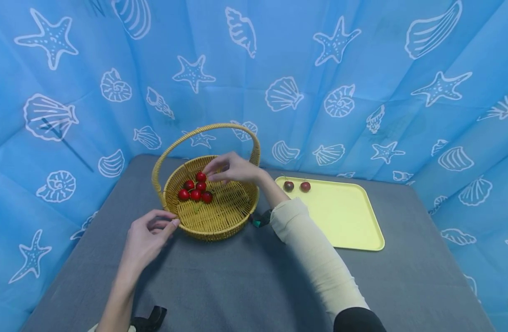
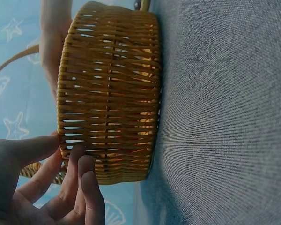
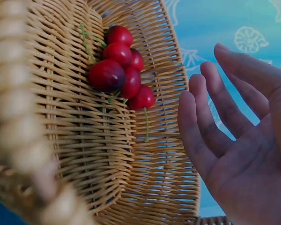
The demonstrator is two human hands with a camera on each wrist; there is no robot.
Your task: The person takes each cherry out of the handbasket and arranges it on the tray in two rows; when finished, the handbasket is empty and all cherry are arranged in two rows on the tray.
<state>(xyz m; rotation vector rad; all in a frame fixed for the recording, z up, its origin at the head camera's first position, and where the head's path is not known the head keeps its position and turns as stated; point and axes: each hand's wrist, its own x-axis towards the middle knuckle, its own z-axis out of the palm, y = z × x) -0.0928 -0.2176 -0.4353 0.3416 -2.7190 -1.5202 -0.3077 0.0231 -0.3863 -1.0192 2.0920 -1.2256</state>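
Observation:
My left hand point(image 1: 147, 235) pinches the near-left rim of a round wicker basket point(image 1: 220, 216). In the left wrist view, the thumb lies at the rim and the other fingers point(image 2: 86, 168) curl against the woven outer wall. Several red cherries point(image 1: 195, 195) lie clustered on the left side of the basket floor. My right hand point(image 1: 237, 168) reaches over the basket beside them, under its arched handle point(image 1: 204, 129). The right wrist view shows this hand point(image 3: 243, 136) with relaxed, spread fingers and nothing in them. Green stems show on some cherries point(image 3: 119, 54).
A yellow tray point(image 1: 341, 216) lies right of the basket, with two dark red cherries point(image 1: 305, 186) at its far-left corner. Grey cloth covers the table point(image 1: 220, 281). A blue curtain point(image 1: 254, 69) with shell prints hangs behind it.

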